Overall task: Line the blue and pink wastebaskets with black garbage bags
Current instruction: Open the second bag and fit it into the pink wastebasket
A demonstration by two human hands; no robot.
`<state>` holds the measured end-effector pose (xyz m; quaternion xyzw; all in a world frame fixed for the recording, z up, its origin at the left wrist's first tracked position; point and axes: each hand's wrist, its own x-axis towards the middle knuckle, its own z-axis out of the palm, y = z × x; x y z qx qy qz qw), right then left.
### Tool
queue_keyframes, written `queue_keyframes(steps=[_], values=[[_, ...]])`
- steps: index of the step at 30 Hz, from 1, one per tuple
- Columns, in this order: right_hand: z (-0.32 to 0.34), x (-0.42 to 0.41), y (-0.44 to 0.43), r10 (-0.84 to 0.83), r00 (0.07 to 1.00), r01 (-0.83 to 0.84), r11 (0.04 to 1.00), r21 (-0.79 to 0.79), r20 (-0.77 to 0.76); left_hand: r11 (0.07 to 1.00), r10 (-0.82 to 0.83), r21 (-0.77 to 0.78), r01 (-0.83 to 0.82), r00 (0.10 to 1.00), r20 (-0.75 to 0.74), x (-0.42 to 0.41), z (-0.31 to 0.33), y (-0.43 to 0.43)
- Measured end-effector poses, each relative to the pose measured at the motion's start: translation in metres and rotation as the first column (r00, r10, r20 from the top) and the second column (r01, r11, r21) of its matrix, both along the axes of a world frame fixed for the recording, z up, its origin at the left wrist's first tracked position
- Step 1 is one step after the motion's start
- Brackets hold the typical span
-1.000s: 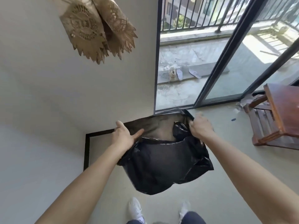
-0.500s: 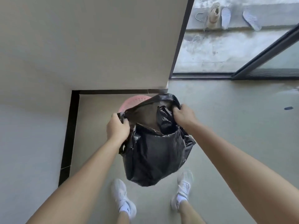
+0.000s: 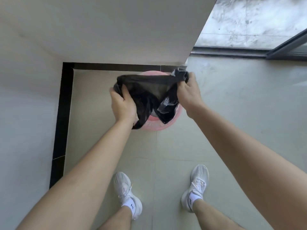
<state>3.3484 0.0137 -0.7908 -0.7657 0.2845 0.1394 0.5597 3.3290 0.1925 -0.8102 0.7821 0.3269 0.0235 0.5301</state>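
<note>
Two bare hands hold a crumpled black plastic garbage bag (image 3: pixel 149 98) stretched open directly above a round pink plastic wastebasket (image 3: pixel 163 123), which stands on the pale tiled floor (image 3: pixel 166 146) in the corner where two cream walls meet a black skirting strip (image 3: pixel 64 113). Left hand (image 3: pixel 123 106): fingers curled and clenched on the near-left edge of the bag's mouth. Right hand (image 3: pixel 188 90): fingers closed on a bunched fold at the far-right edge. The bag's lower part hangs over the basket's opening and appears to dip inside, though the bag hides most of the rim. Both forearms reach forward from the lower frame. Two white sneakers (image 3: pixel 127 193) stand apart on the floor, well short of the basket.
</note>
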Motion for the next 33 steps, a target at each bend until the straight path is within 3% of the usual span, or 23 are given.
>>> queue_keyframes(steps=[4, 9, 13, 16, 17, 19, 20, 22, 23, 26, 29, 33], values=[[-0.069, -0.009, 0.013, -0.009, 0.995, 0.020, 0.993, 0.118, -0.094, 0.984, -0.121, -0.145, 0.102, 0.984, -0.129, -0.012, -0.074, 0.012], [-0.148, -0.004, 0.034, -0.028, 0.993, 0.053, 0.975, 0.215, -0.114, 0.982, -0.134, -0.137, 0.127, 0.990, -0.043, 0.003, -0.142, 0.013], [-0.215, 0.017, 0.050, 0.050, 0.989, -0.018, 0.975, 0.220, -0.140, 0.956, -0.291, 0.049, 0.288, 0.955, 0.063, 0.031, -0.175, 0.021], [-0.252, 0.039, 0.058, 0.314, 0.924, -0.309, 0.949, 0.062, -0.218, 0.807, -0.505, 0.403, 0.432, 0.858, 0.091, 0.048, -0.192, 0.031], [-0.262, 0.045, 0.058, 0.439, 0.856, -0.469, 0.882, -0.050, -0.273, 0.702, -0.566, 0.561, 0.438, 0.821, 0.067, 0.052, -0.198, 0.035], [-0.279, 0.057, 0.058, 0.646, 0.637, -0.765, 0.600, -0.236, -0.420, 0.481, -0.637, 0.783, 0.393, 0.771, 0.004, 0.059, -0.208, 0.044], [-0.283, 0.062, 0.056, 0.695, 0.521, -0.852, 0.461, -0.249, -0.495, 0.411, -0.659, 0.830, 0.376, 0.752, -0.014, 0.061, -0.211, 0.045], [-0.288, 0.071, 0.055, 0.719, 0.377, -0.926, 0.292, -0.238, -0.584, 0.341, -0.687, 0.875, 0.345, 0.726, -0.019, 0.065, -0.218, 0.045], [-0.287, 0.074, 0.056, 0.716, 0.348, -0.937, 0.247, -0.246, -0.605, 0.323, -0.688, 0.890, 0.323, 0.726, -0.014, 0.067, -0.220, 0.045], [-0.279, 0.080, 0.053, 0.738, 0.382, -0.893, 0.139, -0.428, -0.556, 0.295, -0.649, 0.927, 0.232, 0.760, 0.017, 0.076, -0.217, 0.046], [-0.255, 0.074, 0.033, 0.729, 0.591, -0.670, 0.205, -0.714, -0.346, 0.270, -0.611, 0.937, 0.222, 0.792, -0.011, 0.078, -0.201, 0.053], [-0.207, 0.062, 0.002, 0.765, 0.625, -0.422, 0.158, -0.893, -0.159, 0.106, -0.660, 0.958, 0.267, 0.739, -0.133, 0.075, -0.187, 0.071]])
